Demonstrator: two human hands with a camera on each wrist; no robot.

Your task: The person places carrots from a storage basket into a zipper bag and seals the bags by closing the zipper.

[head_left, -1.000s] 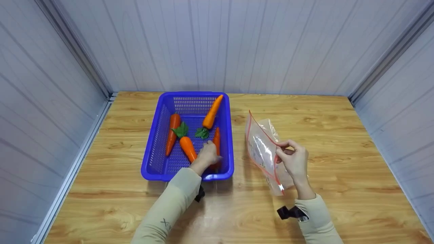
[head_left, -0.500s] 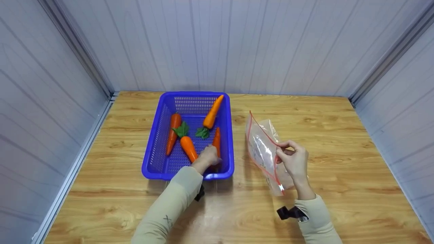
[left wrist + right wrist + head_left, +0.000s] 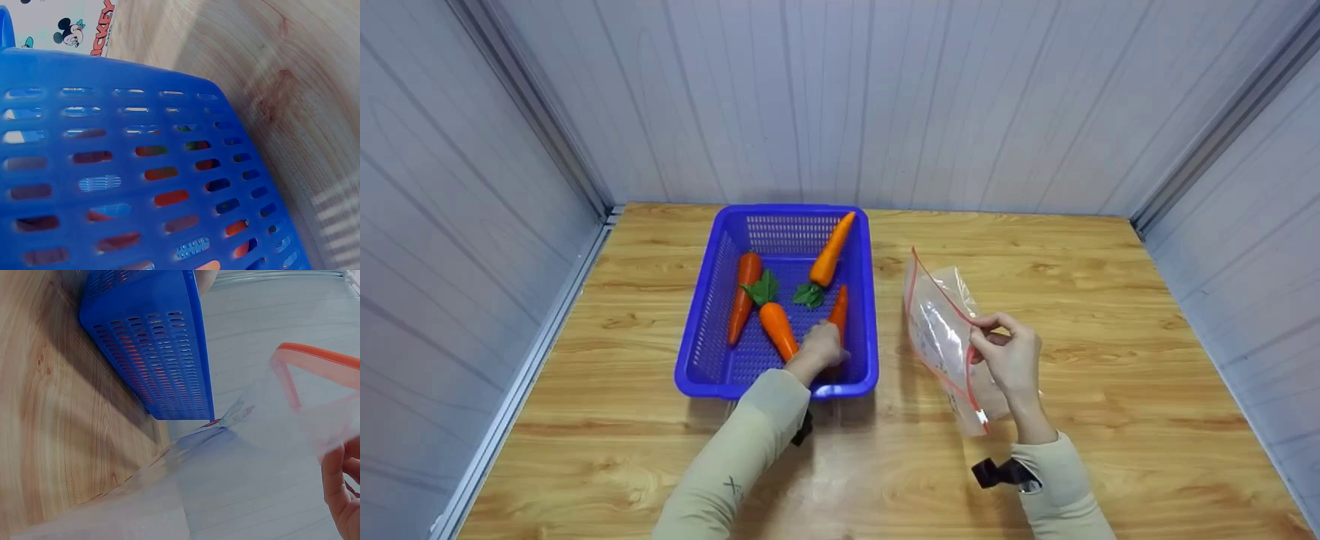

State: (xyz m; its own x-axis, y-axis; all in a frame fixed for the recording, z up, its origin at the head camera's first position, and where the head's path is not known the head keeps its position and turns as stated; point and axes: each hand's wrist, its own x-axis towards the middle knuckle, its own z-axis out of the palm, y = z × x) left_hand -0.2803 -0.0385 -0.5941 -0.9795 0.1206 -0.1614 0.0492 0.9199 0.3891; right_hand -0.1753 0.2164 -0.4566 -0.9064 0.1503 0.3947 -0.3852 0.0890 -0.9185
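In the head view a blue plastic basket (image 3: 682,367) holds several carrots. Over the lower part of the carrot (image 3: 839,304) along its right wall, my left hand (image 3: 819,345) reaches down and grips it, the fingertips largely hidden. Close to its left lies a leafy-topped carrot (image 3: 777,326). My right hand (image 3: 1011,356) pinches the red-edged mouth of a clear zip bag (image 3: 941,326), which stands partly open on the table with a white slider (image 3: 982,417) at its near end. The right wrist view shows the bag's film (image 3: 236,467) up close.
Another carrot (image 3: 744,296) lies by the basket's left wall, and a leafy one (image 3: 829,255) leans at the back right. The wooden table (image 3: 1110,322) meets pale panels (image 3: 840,105) behind and at both sides. Slotted basket wall (image 3: 124,169) fills much of the left wrist view.
My left hand has shifted slightly down and closer onto the right-hand carrot, then stayed nearly still. The right hand and the bag hold their place.
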